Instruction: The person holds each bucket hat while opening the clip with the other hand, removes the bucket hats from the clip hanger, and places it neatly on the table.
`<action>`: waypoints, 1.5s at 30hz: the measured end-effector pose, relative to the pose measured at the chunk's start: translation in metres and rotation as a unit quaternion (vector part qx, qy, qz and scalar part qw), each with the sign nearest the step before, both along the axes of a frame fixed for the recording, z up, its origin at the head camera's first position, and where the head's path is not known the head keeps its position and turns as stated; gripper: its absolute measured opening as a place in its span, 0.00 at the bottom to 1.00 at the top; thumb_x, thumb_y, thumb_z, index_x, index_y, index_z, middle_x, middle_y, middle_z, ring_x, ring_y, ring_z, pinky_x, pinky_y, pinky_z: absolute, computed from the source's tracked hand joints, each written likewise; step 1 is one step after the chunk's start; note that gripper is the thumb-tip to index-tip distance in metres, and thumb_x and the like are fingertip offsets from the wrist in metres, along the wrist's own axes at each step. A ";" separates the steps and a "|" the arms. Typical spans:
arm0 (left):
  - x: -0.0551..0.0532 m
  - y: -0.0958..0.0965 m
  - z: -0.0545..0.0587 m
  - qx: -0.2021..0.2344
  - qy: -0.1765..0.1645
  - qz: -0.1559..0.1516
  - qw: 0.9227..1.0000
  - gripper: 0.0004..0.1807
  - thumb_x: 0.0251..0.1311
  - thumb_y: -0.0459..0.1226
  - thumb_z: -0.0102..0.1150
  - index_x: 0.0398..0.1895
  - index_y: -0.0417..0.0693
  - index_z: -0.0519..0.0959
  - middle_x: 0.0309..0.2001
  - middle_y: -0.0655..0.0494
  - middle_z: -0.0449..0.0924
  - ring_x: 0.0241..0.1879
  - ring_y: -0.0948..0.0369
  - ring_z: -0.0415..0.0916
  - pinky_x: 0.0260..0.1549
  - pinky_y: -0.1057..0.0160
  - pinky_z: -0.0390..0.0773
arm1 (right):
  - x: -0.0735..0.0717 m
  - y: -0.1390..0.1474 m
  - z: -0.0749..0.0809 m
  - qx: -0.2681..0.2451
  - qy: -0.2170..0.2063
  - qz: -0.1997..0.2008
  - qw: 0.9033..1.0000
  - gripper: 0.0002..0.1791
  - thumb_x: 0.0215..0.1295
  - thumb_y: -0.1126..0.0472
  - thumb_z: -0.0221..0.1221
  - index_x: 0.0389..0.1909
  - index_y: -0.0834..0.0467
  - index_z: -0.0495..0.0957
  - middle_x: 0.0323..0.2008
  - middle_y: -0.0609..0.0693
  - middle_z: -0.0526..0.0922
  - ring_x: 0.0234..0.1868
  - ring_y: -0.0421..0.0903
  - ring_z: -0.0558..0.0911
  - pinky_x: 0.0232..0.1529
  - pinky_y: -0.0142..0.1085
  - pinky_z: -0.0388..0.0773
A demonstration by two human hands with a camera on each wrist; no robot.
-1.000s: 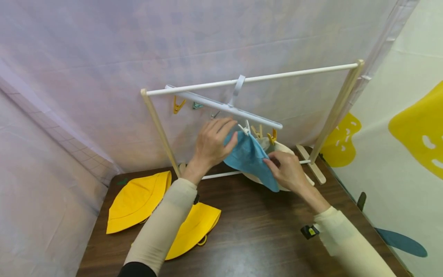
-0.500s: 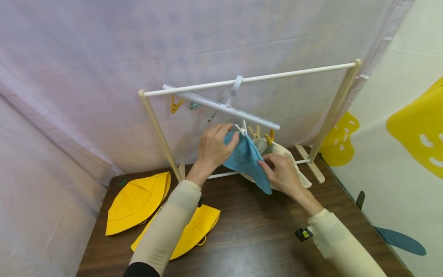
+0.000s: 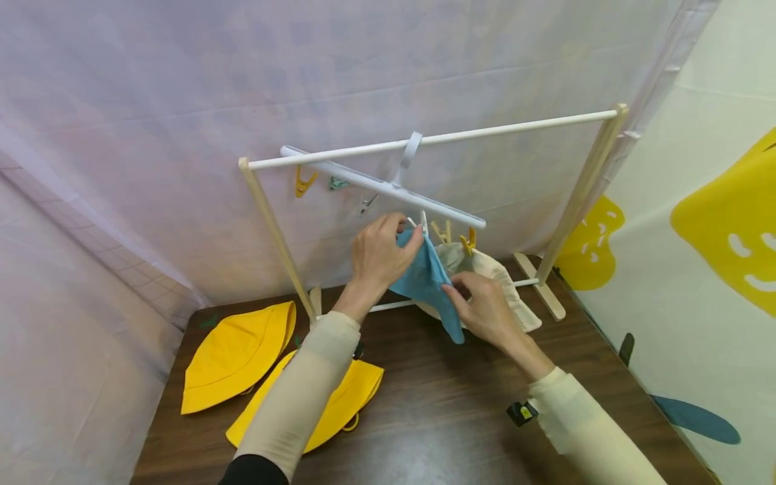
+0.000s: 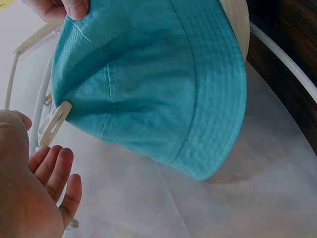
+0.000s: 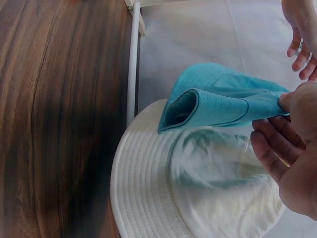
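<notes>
My right hand (image 3: 485, 306) pinches the edge of a light-blue bucket hat (image 3: 423, 277) between thumb and fingers. A white clothespin (image 4: 55, 124) grips the hat's crown under a white hanger (image 3: 378, 183). In the left wrist view my left hand (image 4: 32, 183) is close to that clothespin, thumb and loosely bent fingers about its handle end, a gap showing between them. Behind the blue hat hangs a cream bucket hat (image 5: 148, 173), held by a beige clothespin (image 3: 442, 232) and an orange one (image 3: 468, 241).
A rack with a white top rail (image 3: 515, 128) and wooden posts carries the hanger. Orange (image 3: 303, 182), green (image 3: 337, 183) and small (image 3: 368, 203) clothespins dangle at its left. Two yellow hats (image 3: 236, 357) lie on the dark wooden table (image 3: 436, 417).
My left hand has moved slightly right and closer to the white clothespin. The right hand has drawn the blue hat's free edge leftward and a little down.
</notes>
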State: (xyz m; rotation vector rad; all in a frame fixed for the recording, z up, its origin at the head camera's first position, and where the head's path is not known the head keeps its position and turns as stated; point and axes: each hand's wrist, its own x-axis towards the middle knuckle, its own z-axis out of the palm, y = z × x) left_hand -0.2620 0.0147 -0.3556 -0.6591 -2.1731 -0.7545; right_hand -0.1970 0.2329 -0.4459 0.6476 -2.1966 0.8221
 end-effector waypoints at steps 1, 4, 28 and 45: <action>0.000 0.001 0.000 0.002 -0.004 0.004 1.000 0.17 0.73 0.48 0.71 0.45 0.42 0.91 0.39 0.49 0.95 0.32 0.53 0.91 0.32 0.56 0.89 | 0.000 -0.001 -0.001 -0.002 -0.001 -0.001 1.000 0.04 0.67 0.71 0.75 0.37 0.64 0.89 0.30 0.54 0.92 0.27 0.46 0.87 0.30 0.41 0.85; 0.000 0.003 0.002 0.004 -0.020 0.017 1.000 0.18 0.73 0.50 0.70 0.44 0.43 0.91 0.39 0.50 0.95 0.32 0.54 0.91 0.30 0.57 0.88 | 0.000 -0.003 -0.002 -0.005 -0.001 -0.003 1.000 0.04 0.66 0.72 0.75 0.37 0.63 0.89 0.29 0.54 0.92 0.27 0.46 0.87 0.29 0.42 0.85; -0.011 0.017 0.010 -0.012 -0.037 0.109 0.993 0.28 0.67 0.62 0.76 0.29 0.46 0.89 0.25 0.53 0.89 0.18 0.58 0.80 0.18 0.61 0.77 | 0.000 -0.018 -0.008 -0.011 0.007 0.030 0.999 0.05 0.66 0.72 0.76 0.36 0.63 0.89 0.29 0.53 0.91 0.26 0.44 0.86 0.29 0.40 0.85; -0.011 0.019 0.012 -0.015 -0.016 0.128 0.992 0.29 0.66 0.59 0.77 0.19 0.49 0.80 0.18 0.54 0.84 0.15 0.61 0.69 0.16 0.65 0.63 | 0.000 -0.019 -0.012 -0.006 0.030 0.035 0.999 0.05 0.65 0.72 0.76 0.36 0.63 0.88 0.29 0.54 0.91 0.27 0.45 0.86 0.30 0.41 0.83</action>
